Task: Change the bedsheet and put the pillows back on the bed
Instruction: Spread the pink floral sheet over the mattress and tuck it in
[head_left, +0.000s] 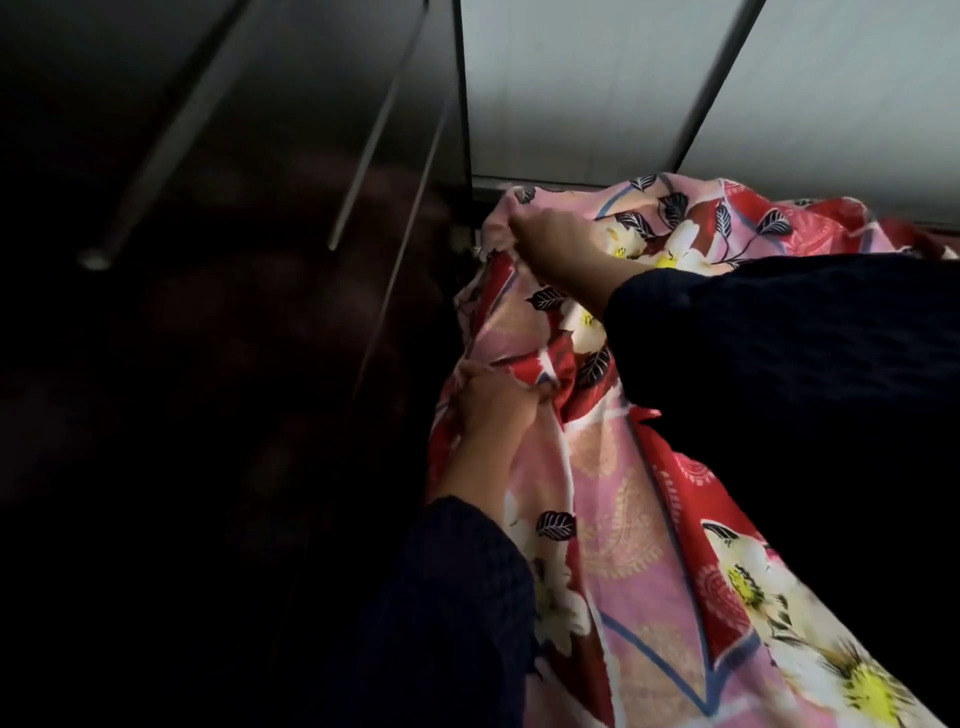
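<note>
The pink-and-red floral bedsheet (623, 519) lies rumpled and bunched, apparently draped, across the lower right.

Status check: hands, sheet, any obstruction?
Left hand grips floral sheet at bunched edge. Right hand pinches same sheet farther up. Dark cupboard doors close alongside, not blocking.

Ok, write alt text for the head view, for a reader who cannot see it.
Two hands bunch up a pink and red floral bedsheet: the left hand grips a fold at its edge, and the right hand pinches the cloth farther away. Both arms wear dark sleeves, and dark cabinet doors with long metal handles stand to the left.
</note>
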